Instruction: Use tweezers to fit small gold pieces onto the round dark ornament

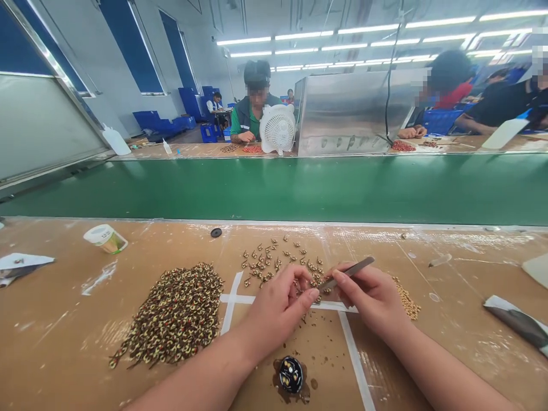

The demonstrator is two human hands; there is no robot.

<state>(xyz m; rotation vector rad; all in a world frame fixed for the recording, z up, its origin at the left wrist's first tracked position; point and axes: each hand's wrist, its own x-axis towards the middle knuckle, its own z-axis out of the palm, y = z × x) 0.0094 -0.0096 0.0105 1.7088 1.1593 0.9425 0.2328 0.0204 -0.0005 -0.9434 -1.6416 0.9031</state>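
Observation:
My right hand (370,297) is closed on metal tweezers (347,272), whose tips point left toward my left hand (278,308). The fingers of my left hand are pinched together around a tiny part that I cannot make out. Both hands hover over a taped white cross (233,298) on the brown table. Just beyond them lie several small brass-coloured parts (269,260). A big heap of dark, red-dotted pieces (175,314) sits to the left. A small pile of pale beads (409,302) lies to the right of my right hand.
A small black round dish (291,374) lies near the front edge. A white tape roll (105,238) and papers (21,265) lie at left, a dark packet (518,322) at right. A green conveyor belt (299,188) runs behind the table. Other people work beyond it near a white fan (277,129).

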